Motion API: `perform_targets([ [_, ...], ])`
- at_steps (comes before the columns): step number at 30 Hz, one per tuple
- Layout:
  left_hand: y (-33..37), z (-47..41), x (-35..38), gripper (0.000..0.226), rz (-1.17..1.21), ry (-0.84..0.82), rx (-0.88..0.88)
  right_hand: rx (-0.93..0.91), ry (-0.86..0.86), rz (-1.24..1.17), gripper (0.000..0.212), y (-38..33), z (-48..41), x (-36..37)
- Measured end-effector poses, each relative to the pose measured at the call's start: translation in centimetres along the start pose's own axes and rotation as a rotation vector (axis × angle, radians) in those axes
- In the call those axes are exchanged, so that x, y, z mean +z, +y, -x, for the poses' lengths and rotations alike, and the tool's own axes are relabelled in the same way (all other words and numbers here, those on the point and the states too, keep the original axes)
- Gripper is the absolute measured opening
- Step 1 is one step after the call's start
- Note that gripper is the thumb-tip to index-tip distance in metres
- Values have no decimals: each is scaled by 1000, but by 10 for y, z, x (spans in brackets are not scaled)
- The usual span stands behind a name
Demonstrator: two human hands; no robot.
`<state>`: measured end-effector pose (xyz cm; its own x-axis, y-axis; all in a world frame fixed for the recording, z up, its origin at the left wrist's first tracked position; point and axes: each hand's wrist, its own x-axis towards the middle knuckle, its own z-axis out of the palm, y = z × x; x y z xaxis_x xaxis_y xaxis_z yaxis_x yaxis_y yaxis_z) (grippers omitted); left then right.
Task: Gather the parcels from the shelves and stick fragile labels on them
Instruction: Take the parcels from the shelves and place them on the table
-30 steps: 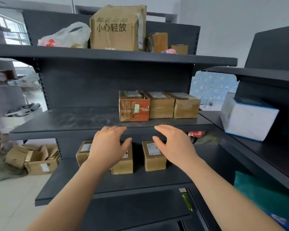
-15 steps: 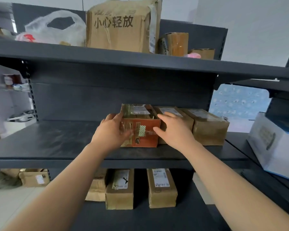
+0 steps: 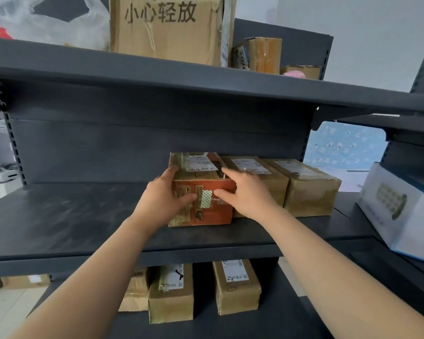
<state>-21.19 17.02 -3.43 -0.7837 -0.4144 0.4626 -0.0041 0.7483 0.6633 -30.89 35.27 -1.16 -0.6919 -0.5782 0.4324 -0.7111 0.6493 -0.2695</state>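
Our left hand (image 3: 164,196) and right hand (image 3: 245,192) grip the orange parcel (image 3: 213,216) between them; seemingly nothing gathered or labelled yet.

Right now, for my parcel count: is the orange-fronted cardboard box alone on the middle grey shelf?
No, two brown cardboard boxes stand beside the orange-fronted box.

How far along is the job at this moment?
Done: nothing visible; no fragile label recognisable, every parcel on a shelf. In hand: left hand and right hand grip the orange parcel on the middle shelf. Left: the brown parcels beside it, the lower parcels below, all labelling.
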Motion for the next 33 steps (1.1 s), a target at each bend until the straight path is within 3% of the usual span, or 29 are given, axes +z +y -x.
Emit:
perform_targets([
  [19, 5, 111, -106, 78, 187, -3, 234, 111, 344, -156, 63, -140, 149, -41],
  [33, 83, 237, -67, 80, 378, -315, 413, 482, 438, 9, 64, -159, 348, -101],
])
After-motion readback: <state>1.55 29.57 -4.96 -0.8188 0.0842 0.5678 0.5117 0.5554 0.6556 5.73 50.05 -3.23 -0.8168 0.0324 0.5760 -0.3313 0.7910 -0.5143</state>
